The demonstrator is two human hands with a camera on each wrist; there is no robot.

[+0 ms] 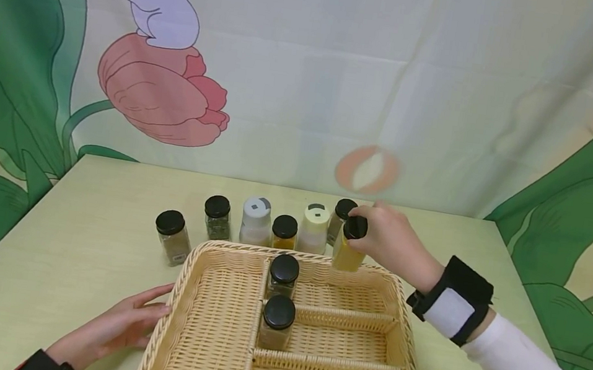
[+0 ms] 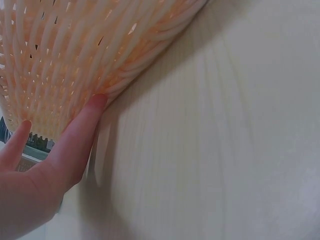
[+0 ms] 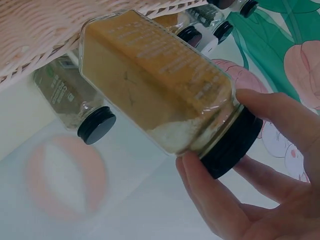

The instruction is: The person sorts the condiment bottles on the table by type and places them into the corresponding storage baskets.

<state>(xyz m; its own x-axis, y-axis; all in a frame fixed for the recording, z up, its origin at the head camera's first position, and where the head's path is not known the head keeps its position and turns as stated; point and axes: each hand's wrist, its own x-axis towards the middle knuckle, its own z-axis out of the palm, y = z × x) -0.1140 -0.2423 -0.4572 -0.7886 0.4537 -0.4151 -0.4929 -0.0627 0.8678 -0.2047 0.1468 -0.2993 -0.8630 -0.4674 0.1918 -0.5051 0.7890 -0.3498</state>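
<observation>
By its black lid and neck, my right hand (image 1: 393,241) pinches a clear spice jar (image 1: 347,259) of yellow powder. The jar is held over the far right rim of a wicker basket (image 1: 177,294); in the right wrist view the powder jar (image 3: 155,85) appears tilted. My left hand (image 1: 126,326) rests against the basket's left outer wall, fingers extended, and the left wrist view shows fingertips touching the weave (image 2: 60,65). Two black-lidded jars stand in the basket's right-hand compartments, one jar (image 1: 283,280) in the far one and another jar (image 1: 275,329) in the middle one.
Behind the basket stand a green-herb jar (image 1: 217,221), a white-capped shaker (image 1: 256,220), an orange-powder jar (image 1: 284,233), a yellow-capped shaker (image 1: 314,228) and a brown-grey jar (image 1: 338,222). A beige-powder jar (image 1: 173,241) stands left. A printed curtain (image 1: 298,85) hangs behind the table.
</observation>
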